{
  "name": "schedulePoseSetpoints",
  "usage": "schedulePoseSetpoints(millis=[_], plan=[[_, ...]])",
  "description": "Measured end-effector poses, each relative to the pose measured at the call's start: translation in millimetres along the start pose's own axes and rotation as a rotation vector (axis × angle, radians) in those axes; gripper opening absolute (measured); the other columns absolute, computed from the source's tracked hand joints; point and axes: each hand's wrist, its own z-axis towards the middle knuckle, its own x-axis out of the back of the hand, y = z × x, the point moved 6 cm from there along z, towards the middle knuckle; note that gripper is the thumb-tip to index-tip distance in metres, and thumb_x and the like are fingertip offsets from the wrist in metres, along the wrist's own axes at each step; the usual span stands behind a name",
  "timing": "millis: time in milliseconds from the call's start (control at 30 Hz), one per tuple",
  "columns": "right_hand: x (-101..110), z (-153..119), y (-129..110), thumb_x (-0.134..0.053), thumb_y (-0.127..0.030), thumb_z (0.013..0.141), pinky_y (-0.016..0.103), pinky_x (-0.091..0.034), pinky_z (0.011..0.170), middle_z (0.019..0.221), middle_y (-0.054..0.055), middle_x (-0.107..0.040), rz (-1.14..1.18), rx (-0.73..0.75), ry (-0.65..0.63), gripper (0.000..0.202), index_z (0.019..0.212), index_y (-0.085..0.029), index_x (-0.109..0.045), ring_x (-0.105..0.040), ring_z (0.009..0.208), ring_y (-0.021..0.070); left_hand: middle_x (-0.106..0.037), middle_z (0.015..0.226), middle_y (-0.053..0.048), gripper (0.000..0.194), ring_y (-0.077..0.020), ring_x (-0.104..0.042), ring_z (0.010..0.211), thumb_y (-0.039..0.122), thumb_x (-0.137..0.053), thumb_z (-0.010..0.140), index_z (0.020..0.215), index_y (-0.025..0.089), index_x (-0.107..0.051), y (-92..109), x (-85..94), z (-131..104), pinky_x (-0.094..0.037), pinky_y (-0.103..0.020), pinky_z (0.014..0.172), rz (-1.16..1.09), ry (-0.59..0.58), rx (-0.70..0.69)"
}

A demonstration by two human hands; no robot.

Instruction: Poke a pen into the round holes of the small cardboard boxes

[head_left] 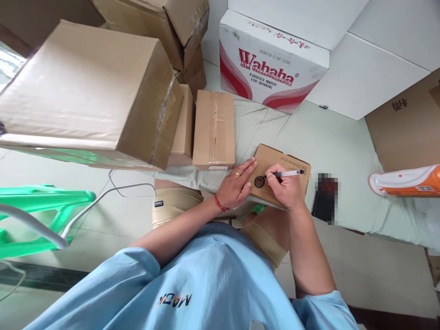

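A small cardboard box lies on the pale green cloth near its front edge, with small print on its top. My right hand is closed around a pen, its tip at a dark round mark on the box's left part. Flat against the box's left side rests my left hand, fingers stretched out, wearing a ring and a red string bracelet.
Taped cardboard boxes stand to the left, a large one nearest. A Wahaha carton is behind. To the right are a partly pixelated black object and an orange-white cylinder. A green stool stands lower left.
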Motion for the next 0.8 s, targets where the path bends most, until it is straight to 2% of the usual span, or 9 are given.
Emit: schedulePoseSetpoints(millis=[200,400,567,667,800], plan=[[2,0,-1,-0.057,-0.027,0.093,0.028,-0.036,0.059,0.065,-0.003,-0.056,-0.022,0.034,0.028,0.016,0.079,-0.024,-0.063,-0.047,0.06,0.014,-0.035,0.177,-0.017,0.071,-0.0308,-0.043,0.162,0.027,-0.04,0.109,0.177,0.024,-0.021,0,-0.3,0,-0.041,-0.051,0.132,0.0,-0.004,0.005],[1,0,1,-0.059,-0.025,0.09,0.027,-0.035,0.058,0.062,-0.004,-0.055,-0.047,0.031,0.003,0.014,0.076,-0.024,-0.062,-0.047,0.059,0.0137,-0.037,0.176,-0.019,0.069,-0.0307,-0.044,0.161,0.027,-0.041,0.11,0.176,0.023,-0.022,1,1.0,1,-0.042,-0.049,0.132,0.002,0.012,-0.009],[2,-1,1,-0.059,-0.026,0.094,0.026,-0.037,0.058,0.063,-0.005,-0.055,0.013,0.048,0.015,0.016,0.079,-0.023,-0.064,-0.047,0.058,0.0127,-0.036,0.177,-0.018,0.071,-0.0316,-0.044,0.161,0.027,-0.041,0.109,0.176,0.024,-0.021,0,-0.5,0,-0.042,-0.051,0.132,0.01,0.007,0.0],[4,-1,0,-0.059,-0.032,0.101,0.027,-0.044,0.063,0.069,-0.004,-0.061,0.046,0.083,0.069,0.017,0.088,-0.024,-0.067,-0.055,0.062,0.0136,-0.036,0.177,-0.018,0.071,-0.0317,-0.044,0.161,0.027,-0.041,0.109,0.177,0.024,-0.02,0,-0.7,0,-0.042,-0.052,0.132,0.017,0.005,0.003],[11,-5,-7,-0.057,-0.041,0.108,0.032,-0.056,0.078,0.088,0.002,-0.078,-0.003,0.15,0.225,0.023,0.114,-0.025,-0.072,-0.073,0.081,0.0182,-0.037,0.176,-0.018,0.07,-0.0313,-0.044,0.161,0.027,-0.04,0.109,0.176,0.024,-0.022,1,-0.1,1,-0.042,-0.052,0.131,0.02,0.009,-0.003]])
